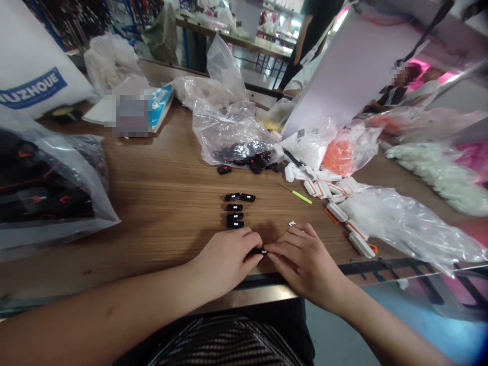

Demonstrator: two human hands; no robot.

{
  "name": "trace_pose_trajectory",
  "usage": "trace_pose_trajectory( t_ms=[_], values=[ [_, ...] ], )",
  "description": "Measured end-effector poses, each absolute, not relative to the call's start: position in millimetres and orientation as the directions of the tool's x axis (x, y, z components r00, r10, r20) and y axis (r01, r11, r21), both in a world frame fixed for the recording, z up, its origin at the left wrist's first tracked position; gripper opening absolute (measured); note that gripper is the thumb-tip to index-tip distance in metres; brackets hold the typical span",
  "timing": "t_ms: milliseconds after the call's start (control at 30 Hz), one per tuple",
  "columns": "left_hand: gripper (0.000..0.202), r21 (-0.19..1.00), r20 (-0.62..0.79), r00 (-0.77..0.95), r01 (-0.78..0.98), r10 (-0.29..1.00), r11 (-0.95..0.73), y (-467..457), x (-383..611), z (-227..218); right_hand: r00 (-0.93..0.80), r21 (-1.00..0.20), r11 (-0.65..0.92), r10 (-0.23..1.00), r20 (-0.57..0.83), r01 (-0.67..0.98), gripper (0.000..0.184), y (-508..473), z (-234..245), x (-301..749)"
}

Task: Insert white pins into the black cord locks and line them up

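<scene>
Near the table's front edge, my left hand [229, 258] is closed on a small black connector housing [260, 251] with two white dots on its end. My right hand [305, 260] pinches at the right end of that housing; whatever is between its fingertips is too small to make out. Just beyond my right fingers lie tiny white pieces [292, 223]. Several similar black housings [234, 208] lie in a column past my left hand, white-dotted sides showing. A thin pick with a green handle [302, 196] rests farther to the right.
A clear bag of black housings [238, 134] spills at the back. White connectors with orange parts [337, 211] lie right, beside a clear bag [404, 223]. Another bag of black parts [49, 188] stands left. A bag of orange pieces [338, 156] sits by a pale panel [346, 66].
</scene>
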State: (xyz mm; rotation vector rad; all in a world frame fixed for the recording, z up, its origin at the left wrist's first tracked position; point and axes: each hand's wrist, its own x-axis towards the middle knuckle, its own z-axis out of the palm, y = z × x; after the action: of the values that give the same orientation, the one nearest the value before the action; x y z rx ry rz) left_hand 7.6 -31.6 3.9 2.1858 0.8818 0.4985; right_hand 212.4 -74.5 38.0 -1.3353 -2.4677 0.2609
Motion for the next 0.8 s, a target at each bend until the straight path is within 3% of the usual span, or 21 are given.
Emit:
trace_pose_trajectory(
  t_ms=[233,400,600,800],
  values=[
    [0.005,0.727,0.104,0.691,0.438,0.715,-0.529,-31,8,4,-0.561,-0.227,0.591,0.807,0.186,0.774,0.019,-79,40,210],
    [0.002,0.716,0.100,0.701,0.442,0.706,-0.540,-31,8,5,-0.503,-0.320,0.522,0.852,0.144,0.791,0.015,-75,42,219],
    [0.003,0.686,0.103,0.712,0.455,0.695,-0.568,-32,7,6,-0.511,-0.345,0.507,0.855,0.088,0.790,0.009,-66,38,225],
    [0.015,0.525,0.305,0.718,0.422,0.626,-0.740,-43,5,15,-0.410,-0.361,0.421,0.905,0.110,0.832,0.004,-33,40,229]
  ],
)
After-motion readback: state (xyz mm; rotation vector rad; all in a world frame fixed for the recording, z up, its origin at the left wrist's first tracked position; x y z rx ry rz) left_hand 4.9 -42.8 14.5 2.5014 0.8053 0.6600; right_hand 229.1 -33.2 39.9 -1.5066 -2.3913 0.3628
